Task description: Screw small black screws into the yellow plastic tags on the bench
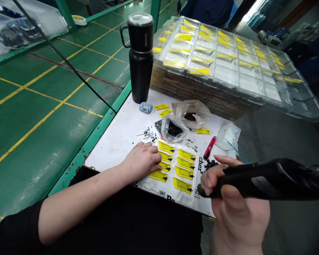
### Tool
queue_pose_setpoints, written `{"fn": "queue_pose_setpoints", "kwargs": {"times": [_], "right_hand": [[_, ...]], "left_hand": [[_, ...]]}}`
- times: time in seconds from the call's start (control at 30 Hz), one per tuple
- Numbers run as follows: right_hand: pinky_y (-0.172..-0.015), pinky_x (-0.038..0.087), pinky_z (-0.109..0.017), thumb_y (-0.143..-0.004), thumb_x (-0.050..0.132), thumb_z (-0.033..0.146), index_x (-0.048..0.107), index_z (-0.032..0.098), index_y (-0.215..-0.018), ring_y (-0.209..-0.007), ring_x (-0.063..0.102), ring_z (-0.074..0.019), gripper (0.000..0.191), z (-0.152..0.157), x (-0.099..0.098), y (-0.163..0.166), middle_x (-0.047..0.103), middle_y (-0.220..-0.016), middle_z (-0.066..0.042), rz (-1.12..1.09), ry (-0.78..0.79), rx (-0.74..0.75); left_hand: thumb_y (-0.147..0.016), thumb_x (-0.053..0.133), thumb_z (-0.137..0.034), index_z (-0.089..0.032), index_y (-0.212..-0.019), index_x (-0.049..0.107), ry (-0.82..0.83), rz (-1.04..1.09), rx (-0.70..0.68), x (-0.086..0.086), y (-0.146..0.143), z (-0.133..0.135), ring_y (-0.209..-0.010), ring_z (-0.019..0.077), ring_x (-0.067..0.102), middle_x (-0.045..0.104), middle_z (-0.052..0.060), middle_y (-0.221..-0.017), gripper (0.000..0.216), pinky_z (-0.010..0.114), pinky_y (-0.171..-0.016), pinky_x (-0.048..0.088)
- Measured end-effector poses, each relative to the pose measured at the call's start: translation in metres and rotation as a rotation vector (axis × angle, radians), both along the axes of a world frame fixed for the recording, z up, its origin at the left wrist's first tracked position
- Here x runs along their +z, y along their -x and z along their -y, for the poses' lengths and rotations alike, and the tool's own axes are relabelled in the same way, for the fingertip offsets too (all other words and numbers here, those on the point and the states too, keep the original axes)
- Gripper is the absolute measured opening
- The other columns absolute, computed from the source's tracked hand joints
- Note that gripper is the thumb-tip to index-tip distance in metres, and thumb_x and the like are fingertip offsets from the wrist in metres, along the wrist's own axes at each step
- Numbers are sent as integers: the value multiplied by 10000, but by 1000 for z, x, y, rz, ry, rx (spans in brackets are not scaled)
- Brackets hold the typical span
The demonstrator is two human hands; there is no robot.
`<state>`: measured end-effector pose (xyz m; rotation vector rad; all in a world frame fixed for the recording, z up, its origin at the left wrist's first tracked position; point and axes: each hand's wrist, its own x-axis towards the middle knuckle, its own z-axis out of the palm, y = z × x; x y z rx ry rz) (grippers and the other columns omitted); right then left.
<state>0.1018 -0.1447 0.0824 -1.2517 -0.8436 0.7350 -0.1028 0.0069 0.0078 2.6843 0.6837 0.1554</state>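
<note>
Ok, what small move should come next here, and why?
Probably bring the black tool over to the yellow pieces: the right hand grips it off to their right, while the left hand is at their left column.

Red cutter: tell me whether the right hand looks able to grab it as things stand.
Probably not: the right hand grips a black tool, though the red cutter lies uncovered nearby.

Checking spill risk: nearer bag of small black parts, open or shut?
Open: the clear bag has its mouth gaping upward, with black parts visible inside.
</note>
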Motion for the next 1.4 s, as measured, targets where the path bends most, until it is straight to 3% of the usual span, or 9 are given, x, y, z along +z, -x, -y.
{"fn": "queue_pose_setpoints", "kwargs": {"times": [0.1, 0.27, 0.5, 0.67, 0.87, 1.0, 1.13, 1.23, 1.4], "right_hand": [[-504, 446, -290, -826, 907, 640, 697, 203, -1406, -546, 570, -164, 756, 20, 1, -12, 664, -693, -2, 17, 25, -72], [-607, 550, -363, -853, 925, 401, 761, 188, -1252, -637, 653, -204, 482, 43, -18, -25, 721, -776, -47, 161, 79, -139], [-725, 588, -350, -842, 920, 472, 784, 221, -1118, -817, 707, -231, 397, 53, -11, -15, 749, -878, -54, 281, 249, -181], [-744, 615, -385, -830, 903, 547, 793, 225, -1068, -841, 714, -271, 415, 56, -1, -10, 752, -874, -67, 294, 287, -172], [-735, 607, -347, -795, 929, 555, 802, 234, -1016, -844, 723, -259, 410, 56, -6, -16, 770, -885, -65, 289, 305, -135], [-738, 606, -348, -809, 934, 524, 796, 226, -1047, -835, 720, -246, 405, 54, -10, -17, 767, -904, -68, 271, 326, -101], [-728, 631, -367, -881, 896, 376, 783, 246, -1148, -810, 739, -235, 318, 46, -5, -9, 758, -863, -52, 97, 103, -61], [-717, 636, -381, -941, 830, 364, 772, 266, -1154, -710, 693, -190, 241, 37, 7, 3, 713, -772, -13, -80, -46, -20], [-494, 466, -312, -1006, 752, 498, 739, 323, -1170, -465, 468, -120, 241, 41, 15, 8, 554, -622, 63, -189, -224, 60]], "left_hand": [[-1030, 730, -520, -205, -852, 764, -70, 27, -49, 11, -5, -4, -953, 230, 637, 746, 45, -980, 363, 379, -846, 431], [-1101, 611, -458, -205, -988, 810, -160, 62, 38, 28, -44, -29, -986, 237, 641, 757, 66, -1021, 342, 385, -867, 464], [-997, 704, -285, -177, -901, 839, -217, -13, 180, 15, -108, -70, -1078, 314, 659, 777, 119, -1029, 198, 454, -954, 479], [-917, 751, -215, -178, -926, 848, -220, -20, 177, 10, -116, -70, -1060, 310, 679, 791, 120, -1014, 105, 445, -968, 478], [-1049, 622, -330, -168, -987, 842, -183, 42, 238, 23, -104, -69, -1083, 326, 689, 787, 142, -1098, 280, 475, -959, 494], [-1052, 663, -317, -199, -1029, 839, -112, 106, 232, 40, -80, -51, -1090, 290, 697, 783, 101, -1120, 214, 440, -959, 514], [-1032, 738, -303, -223, -1053, 830, 82, 271, 50, 50, -43, -6, -1040, 209, 706, 769, 42, -1049, 124, 345, -956, 536], [-1045, 729, -273, -194, -1052, 823, 319, 457, -112, 47, -18, 32, -964, 171, 701, 756, 41, -1013, 123, 306, -916, 540], [-1023, 789, -316, -173, -1029, 823, 512, 509, -140, 32, 2, 71, -923, 153, 691, 743, 44, -968, 147, 265, -863, 533]]}}
